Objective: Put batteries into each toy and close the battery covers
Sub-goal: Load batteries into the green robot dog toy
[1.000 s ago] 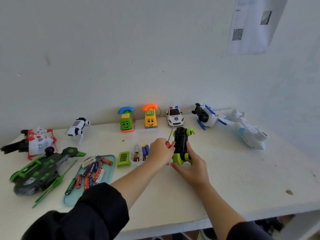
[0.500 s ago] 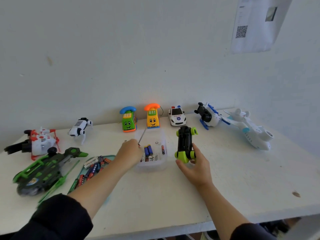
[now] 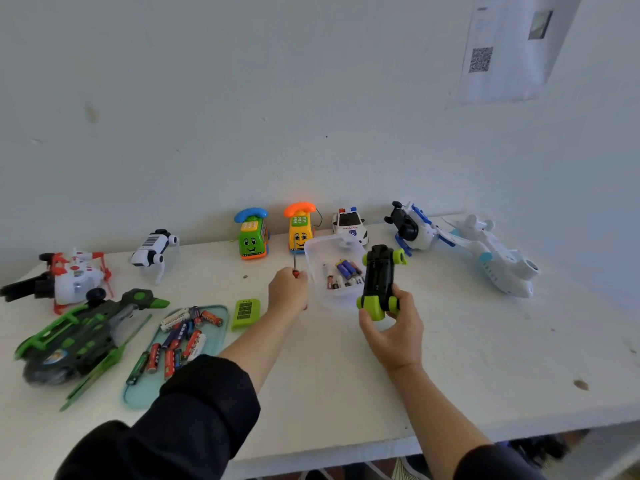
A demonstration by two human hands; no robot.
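My right hand (image 3: 393,332) grips a black toy car with lime-green wheels (image 3: 379,282), upside down, by its near end. My left hand (image 3: 288,292) holds a small screwdriver (image 3: 294,263) with its shaft pointing up, left of a clear plastic box (image 3: 320,261) that holds several batteries (image 3: 343,275). A loose green battery cover (image 3: 246,312) lies just left of my left hand. More batteries (image 3: 183,336) lie in a teal tray (image 3: 221,332) at the left.
Along the wall stand a red-white robot toy (image 3: 69,277), a white dog (image 3: 152,251), green (image 3: 252,239) and yellow (image 3: 300,228) phone cars, a police car (image 3: 349,225), a white-blue toy (image 3: 412,228) and a white plane (image 3: 498,263). A green-black helicopter (image 3: 83,336) lies front left.
My left hand took the screwdriver away from the car, swung left toward the tray, then came back beside the clear box. My right hand keeps hold of the car.
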